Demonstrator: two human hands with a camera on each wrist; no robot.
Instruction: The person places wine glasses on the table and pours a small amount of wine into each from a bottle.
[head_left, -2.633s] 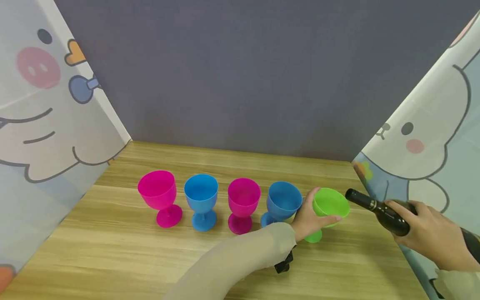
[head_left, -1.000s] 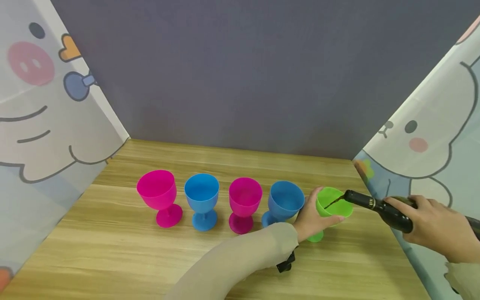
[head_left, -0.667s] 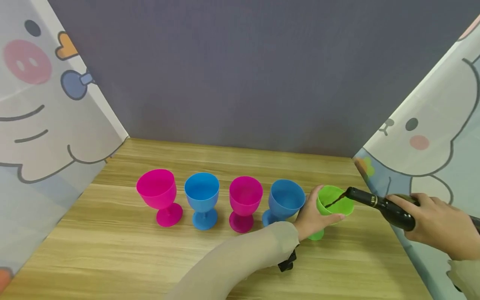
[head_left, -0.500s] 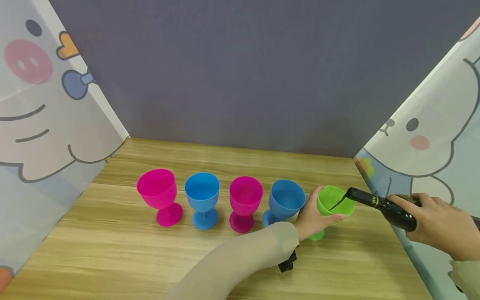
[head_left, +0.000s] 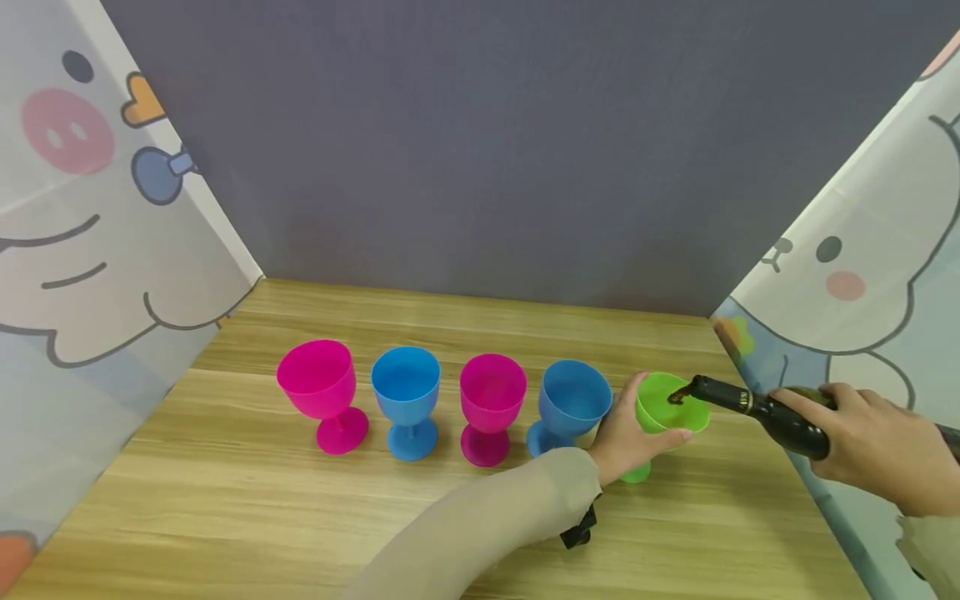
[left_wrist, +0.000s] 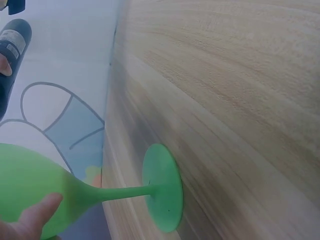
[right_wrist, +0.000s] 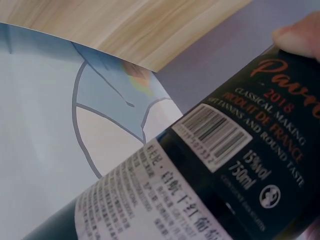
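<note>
left hand (head_left: 624, 440) is gripping the green cup (head_left: 667, 411), standing on the table (head_left: 225, 492) beside a blue cup (head_left: 574, 402) | right hand (head_left: 873, 446) is holding the tilted bottle (head_left: 784, 423) | dark liquid (head_left: 678, 395) is running in | risk: too steep a tilt could be sending liquid past the cup

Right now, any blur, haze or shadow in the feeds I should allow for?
Head: soft shadow on the table right of the green cup; left wrist: pale, hazy, the green cup appearing sideways; right wrist: dim, large print on the bottle legible, small print soft.
</note>
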